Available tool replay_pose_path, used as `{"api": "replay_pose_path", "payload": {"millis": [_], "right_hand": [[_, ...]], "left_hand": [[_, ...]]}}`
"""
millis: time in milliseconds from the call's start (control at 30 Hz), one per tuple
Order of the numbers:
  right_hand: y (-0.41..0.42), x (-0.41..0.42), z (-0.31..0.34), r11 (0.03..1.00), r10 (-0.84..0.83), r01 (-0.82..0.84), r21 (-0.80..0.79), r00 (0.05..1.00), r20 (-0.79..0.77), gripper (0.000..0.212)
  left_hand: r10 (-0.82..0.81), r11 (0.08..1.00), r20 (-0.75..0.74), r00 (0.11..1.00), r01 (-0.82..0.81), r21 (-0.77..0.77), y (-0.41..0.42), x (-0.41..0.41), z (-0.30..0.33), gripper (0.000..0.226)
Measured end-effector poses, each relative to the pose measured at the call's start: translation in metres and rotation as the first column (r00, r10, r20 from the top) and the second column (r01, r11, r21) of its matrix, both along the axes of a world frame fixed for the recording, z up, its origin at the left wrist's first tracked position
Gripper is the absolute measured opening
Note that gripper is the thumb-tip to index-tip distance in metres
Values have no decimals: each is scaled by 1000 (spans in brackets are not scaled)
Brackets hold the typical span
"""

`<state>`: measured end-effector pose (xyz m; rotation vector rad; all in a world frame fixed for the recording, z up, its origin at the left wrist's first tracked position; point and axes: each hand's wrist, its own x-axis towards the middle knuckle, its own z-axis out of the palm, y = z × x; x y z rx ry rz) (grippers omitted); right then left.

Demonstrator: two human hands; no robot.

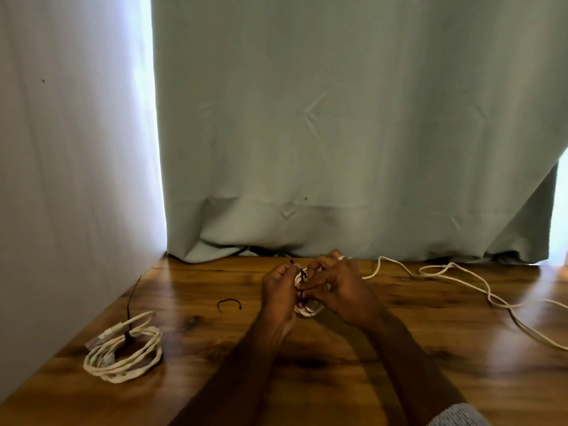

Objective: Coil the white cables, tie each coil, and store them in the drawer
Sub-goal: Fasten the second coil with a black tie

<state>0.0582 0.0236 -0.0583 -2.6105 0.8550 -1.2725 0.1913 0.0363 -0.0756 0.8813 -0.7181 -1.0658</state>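
Both my hands meet over the middle of the wooden table point(338, 379). Between them is a small white cable coil point(307, 310), mostly hidden by my fingers. My left hand point(278, 290) pinches the end of a thin dark tie point(301, 276) that runs round the coil. My right hand point(336, 287) grips the coil and the tie from the other side. A finished white coil point(123, 355) with a dark tie on it lies at the left. A loose white cable point(479, 287) trails across the right side of the table. No drawer is in view.
A spare dark tie point(229, 303) lies curled on the table left of my hands. A pale green curtain point(353, 133) hangs behind the table's far edge, and a white wall point(70, 164) stands along the left edge.
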Motion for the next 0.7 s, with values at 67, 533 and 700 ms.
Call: {"api": "replay_pose_path", "payload": {"millis": [67, 533, 700], "right_hand": [[-1, -2, -4, 991, -119, 116, -60, 992, -53, 18], [5, 1, -16, 981, -174, 156, 115, 970, 170, 16], [14, -1, -9, 957, -252, 217, 190, 949, 186, 28]], "left_hand": [[4, 1000, -12, 1000, -4, 13, 1, 1, 2, 21], [-6, 999, -59, 998, 9, 48, 2, 8, 5, 18], [40, 999, -73, 996, -38, 30, -2, 13, 5, 21]]}}
